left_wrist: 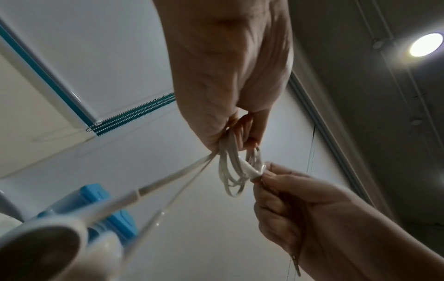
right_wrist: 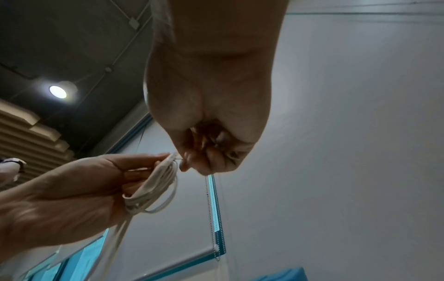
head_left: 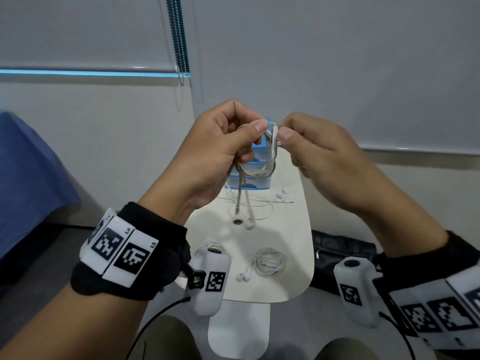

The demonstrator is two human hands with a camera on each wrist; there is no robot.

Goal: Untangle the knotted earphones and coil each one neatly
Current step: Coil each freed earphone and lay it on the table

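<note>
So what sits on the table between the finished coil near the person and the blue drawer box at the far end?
Head view: a loose, uncoiled earphone; the held earphone's buds dangle above.

White cable loops [head_left: 262, 162] here, and on the cream table [head_left: 291, 229] two more white earphone sets: a coiled one [head_left: 268, 262] at the table's near end, a loose tangle [head_left: 262, 203] farther back. Behind that tangle sits a blue-and-clear drawer box [head_left: 255, 181]. My wristbands [head_left: 130, 253] are black, carrying white tags with black square-code patterns.

Coiled earphones [head_left: 268, 262] lie on the table [head_left: 291, 229], before tangled earphones [head_left: 259, 203].
</note>
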